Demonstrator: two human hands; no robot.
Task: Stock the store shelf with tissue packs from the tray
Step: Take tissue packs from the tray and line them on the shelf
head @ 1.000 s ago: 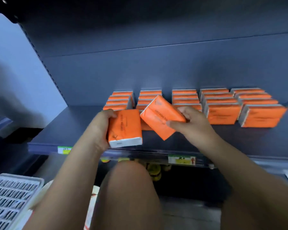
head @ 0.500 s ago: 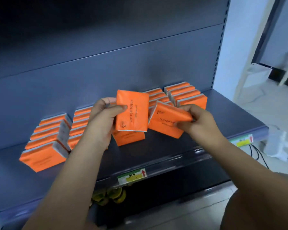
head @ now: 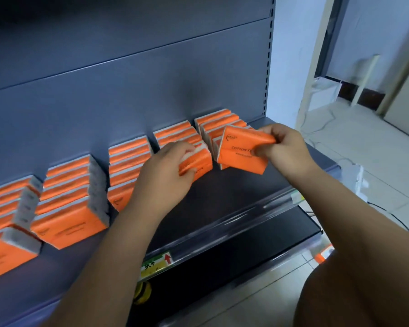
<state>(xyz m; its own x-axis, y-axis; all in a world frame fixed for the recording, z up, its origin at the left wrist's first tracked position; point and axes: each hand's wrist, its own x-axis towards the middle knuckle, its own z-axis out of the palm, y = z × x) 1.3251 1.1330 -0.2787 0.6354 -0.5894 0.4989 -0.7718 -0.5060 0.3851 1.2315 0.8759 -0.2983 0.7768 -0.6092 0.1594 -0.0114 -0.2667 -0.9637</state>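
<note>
Our left hand (head: 165, 175) closes its grip on one orange tissue pack (head: 200, 162), fingers curled over the pack's top edge and thumb lying across its printed front. This pack stands at the front of the fourth row (head: 175, 133) of packs, counted from the left, with its face turned towards us; we cannot tell whether its lower edge already touches the shelf (head: 222, 199). Our right hand (head: 285, 151) pinches a second tissue pack (head: 239, 153) by its right end, thumb below and fingertips above, so that grip is pressed tight on the wrapper. That pack is tilted, its left end higher, and sits just in front of the fifth row (head: 219, 119) at the right end of the shelf; the lettering "COTTON T" shows on its face before the thumb covers the rest. The two held packs are near each other but apart, with a narrow gap between them. Further left stand three more rows of the same orange packs: the third row (head: 128, 161), the second row (head: 69, 208) and the first row (head: 5, 232), all running back towards the dark blue back panel (head: 128, 90). A green and yellow price label (head: 156, 263) with a red arrow sits in the shelf's front rail. To the right lies a pale tiled floor (head: 364, 156).
</note>
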